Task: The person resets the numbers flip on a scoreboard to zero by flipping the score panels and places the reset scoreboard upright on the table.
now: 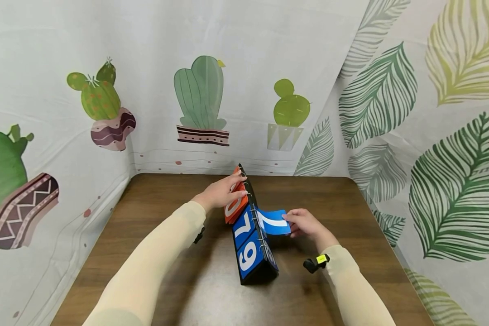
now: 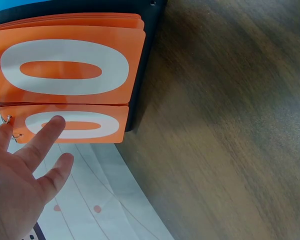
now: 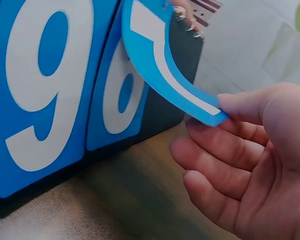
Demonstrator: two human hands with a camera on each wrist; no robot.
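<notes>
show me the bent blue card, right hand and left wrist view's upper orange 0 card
Bent blue card (image 3: 159, 79): right wrist view, middle of its curved face
Right hand (image 1: 307, 225): head view, middle of the hand
Upper orange 0 card (image 2: 61, 70): left wrist view, inside its 0

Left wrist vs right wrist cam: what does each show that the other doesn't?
Left wrist only: orange cards with white 0s.

Right wrist only: the right hand pinching a bent blue card, plus a large white 9 on another card.

Both: the black stand, metal rings, the wood-grain tabletop and part of the printed cloth.
</notes>
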